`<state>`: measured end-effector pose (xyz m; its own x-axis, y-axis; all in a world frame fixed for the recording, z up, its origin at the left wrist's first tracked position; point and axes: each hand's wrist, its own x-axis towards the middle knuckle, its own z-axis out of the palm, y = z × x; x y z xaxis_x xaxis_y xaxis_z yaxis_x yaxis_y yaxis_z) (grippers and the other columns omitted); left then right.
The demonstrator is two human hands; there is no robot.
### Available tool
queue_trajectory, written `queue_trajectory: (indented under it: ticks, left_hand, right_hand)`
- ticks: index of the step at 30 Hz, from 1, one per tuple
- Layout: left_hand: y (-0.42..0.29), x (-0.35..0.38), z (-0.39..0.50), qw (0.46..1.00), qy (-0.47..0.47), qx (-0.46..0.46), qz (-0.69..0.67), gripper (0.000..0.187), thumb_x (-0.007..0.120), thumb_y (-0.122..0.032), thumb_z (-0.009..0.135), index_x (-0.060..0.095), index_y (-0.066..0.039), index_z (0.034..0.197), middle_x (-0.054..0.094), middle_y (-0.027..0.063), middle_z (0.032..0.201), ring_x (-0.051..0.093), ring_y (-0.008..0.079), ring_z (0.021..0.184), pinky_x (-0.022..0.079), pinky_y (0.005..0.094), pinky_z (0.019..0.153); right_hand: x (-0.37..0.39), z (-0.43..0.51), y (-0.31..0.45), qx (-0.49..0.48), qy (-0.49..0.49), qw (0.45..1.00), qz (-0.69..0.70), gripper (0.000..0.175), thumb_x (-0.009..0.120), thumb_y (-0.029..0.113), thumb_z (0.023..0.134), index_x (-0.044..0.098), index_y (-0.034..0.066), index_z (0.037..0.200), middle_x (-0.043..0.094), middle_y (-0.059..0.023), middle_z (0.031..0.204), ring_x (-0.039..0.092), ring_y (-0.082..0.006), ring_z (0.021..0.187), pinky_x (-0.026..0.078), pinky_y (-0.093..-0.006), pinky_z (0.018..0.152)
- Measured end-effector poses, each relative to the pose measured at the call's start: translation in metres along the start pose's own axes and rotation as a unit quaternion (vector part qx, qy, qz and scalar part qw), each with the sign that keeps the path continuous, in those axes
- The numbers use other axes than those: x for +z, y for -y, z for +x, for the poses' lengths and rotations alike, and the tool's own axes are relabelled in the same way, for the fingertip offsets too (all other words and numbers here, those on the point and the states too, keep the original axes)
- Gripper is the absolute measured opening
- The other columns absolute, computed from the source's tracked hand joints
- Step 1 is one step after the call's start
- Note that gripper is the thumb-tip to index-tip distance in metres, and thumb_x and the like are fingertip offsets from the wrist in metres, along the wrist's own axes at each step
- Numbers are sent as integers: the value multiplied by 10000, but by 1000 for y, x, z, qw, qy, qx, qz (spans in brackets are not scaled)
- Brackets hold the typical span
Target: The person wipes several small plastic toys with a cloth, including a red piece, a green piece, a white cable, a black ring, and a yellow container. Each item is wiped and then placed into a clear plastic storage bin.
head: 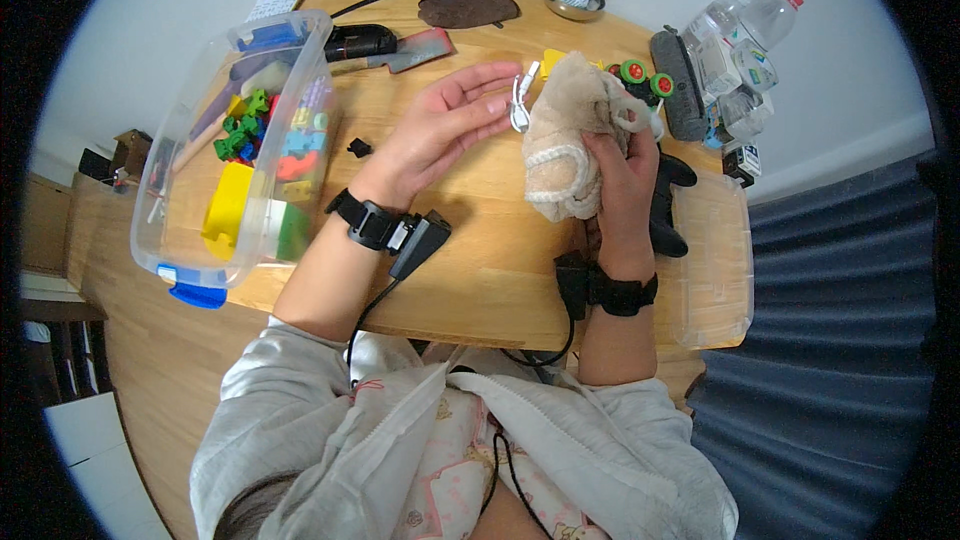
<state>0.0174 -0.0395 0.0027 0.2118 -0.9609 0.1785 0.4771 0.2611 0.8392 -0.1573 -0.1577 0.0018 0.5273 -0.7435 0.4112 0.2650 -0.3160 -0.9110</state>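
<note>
My right hand (626,180) grips a bunched beige plush cloth (566,135) with pale stitched edging, held above the right half of the wooden desk. To its left, my left hand (454,120) is half spread, palm turned inward, its fingertips beside a coiled white cable (521,101); whether they touch it I cannot tell. Behind the cloth show a yellow toy piece (553,60) and a toy with green and red wheels (634,72). A black game controller (670,202) lies partly hidden behind my right hand. Each wrist wears a black strap with a wired device.
A clear plastic bin (247,270) of colourful toys stands left, near a small black piece (360,148) and a cleaver-shaped tool (412,50). A brown eye mask (469,9) lies below the monitor. Right are a grey pencil case (679,86), plastic bottles (769,15) and a clear lid (712,262).
</note>
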Motion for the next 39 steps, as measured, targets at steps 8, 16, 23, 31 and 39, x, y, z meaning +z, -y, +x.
queue_trajectory:
  ticks: [8, 16, 23, 31, 39]
  left_hand:
    - [6, 6, -6, 997, -30, 64, 28, 406, 617, 27, 860, 469, -6, 1236, 561, 102, 1232, 563, 135, 1097, 453, 257, 954]
    - [8, 18, -13, 976, -81, 144, 141, 344, 636, 82, 818, 470, -18, 1102, 564, 107, 1184, 593, 126, 1015, 485, 231, 873]
    - [12, 25, -18, 971, -57, 146, 181, 274, 591, 107, 806, 478, -11, 1026, 578, 68, 1096, 580, 86, 967, 478, 208, 849]
    - [19, 29, -18, 968, -59, 155, 186, 238, 557, 111, 817, 461, -26, 987, 578, 95, 1148, 553, 70, 962, 448, 200, 848]
    - [17, 27, -16, 974, -75, 156, 145, 227, 554, 112, 824, 453, -30, 970, 582, 108, 1157, 550, 103, 1067, 500, 215, 843]
  right_hand:
    - [7, -6, 4, 34, 30, 997, 67, 453, 610, 27, 830, 500, 10, 1269, 561, -93, 1219, 532, -176, 1111, 416, -317, 975]
    - [8, 0, 7, -220, -15, 949, -226, 479, 660, 43, 683, 605, 85, 1157, 536, -128, 1134, 507, -273, 1092, 408, -380, 958]
    - [15, -7, 16, -297, 8, 890, -346, 493, 722, 84, 584, 679, 170, 1068, 502, -132, 1109, 505, -328, 1033, 426, -413, 904]
    - [14, -5, 13, -242, -46, 908, -338, 483, 716, 24, 601, 655, 143, 1065, 491, -135, 1111, 512, -330, 1033, 433, -403, 902]
    - [5, 0, 15, -191, -107, 939, -264, 477, 690, 6, 620, 648, 136, 1078, 501, -115, 1103, 508, -311, 1050, 419, -387, 926]
